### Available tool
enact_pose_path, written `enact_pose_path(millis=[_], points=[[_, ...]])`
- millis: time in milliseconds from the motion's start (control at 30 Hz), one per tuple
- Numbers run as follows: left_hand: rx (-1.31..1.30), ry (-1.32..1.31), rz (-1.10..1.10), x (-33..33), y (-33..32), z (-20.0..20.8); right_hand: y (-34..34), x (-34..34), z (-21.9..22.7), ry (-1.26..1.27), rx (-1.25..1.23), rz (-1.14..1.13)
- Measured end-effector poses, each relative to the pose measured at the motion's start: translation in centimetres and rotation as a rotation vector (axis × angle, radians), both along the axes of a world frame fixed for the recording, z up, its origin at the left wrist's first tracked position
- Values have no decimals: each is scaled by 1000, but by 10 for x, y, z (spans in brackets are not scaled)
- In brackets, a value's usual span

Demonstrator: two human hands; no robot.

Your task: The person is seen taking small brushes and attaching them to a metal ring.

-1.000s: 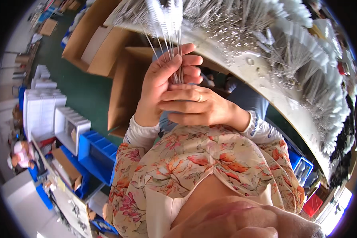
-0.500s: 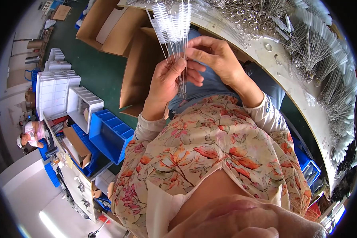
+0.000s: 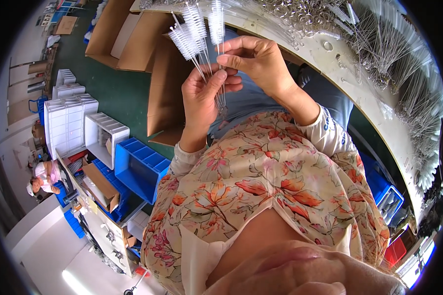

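A bunch of thin wire-handled brushes with white bristle heads (image 3: 194, 30) is gripped in my left hand (image 3: 202, 96), the thumb pressed across the wires. Their wire ends hang below that hand. My right hand (image 3: 261, 64) is level with it, just to the right, thumb and index finger pinching the stem of a brush (image 3: 216, 23) whose head stands apart from the others. Its lower wire runs down beside my left fingers. Both hands are above my lap, in front of the worktable (image 3: 337, 61).
Piles of wire brushes (image 3: 403, 83) and metal rings (image 3: 285, 19) cover the curved table at the right. Open cardboard boxes (image 3: 142, 37) stand beyond my left hand. Blue (image 3: 140, 164) and white crates (image 3: 106, 135) are at the left, with another person (image 3: 47, 177) farther off.
The brush heads have fanned apart, most leaning left while one stands separate at the right. My right hand has moved slightly left, now pinching that brush's stem.
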State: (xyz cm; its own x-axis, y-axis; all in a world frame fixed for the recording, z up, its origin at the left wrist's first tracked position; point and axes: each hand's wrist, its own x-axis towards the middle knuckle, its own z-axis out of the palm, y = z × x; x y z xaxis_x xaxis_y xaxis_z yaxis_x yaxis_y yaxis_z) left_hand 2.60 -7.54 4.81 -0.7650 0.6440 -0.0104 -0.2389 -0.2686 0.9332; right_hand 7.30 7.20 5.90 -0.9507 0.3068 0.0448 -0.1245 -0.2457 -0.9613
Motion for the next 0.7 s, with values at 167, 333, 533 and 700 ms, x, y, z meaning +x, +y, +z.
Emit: enact_pose_path(millis=[167, 333, 533, 700], points=[[91, -73, 137, -1, 2, -3, -2, -6, -5, 66, -30, -54], [186, -53, 156, -6, -4, -20, -2, -9, -11, 116, -12, -99], [146, -895, -182, 20, -20, -33, 6, 0, 0, 795, 993, -366], [786, -1512, 2, 2, -27, -2, -29, 14, -3, 1046, 1066, -58]])
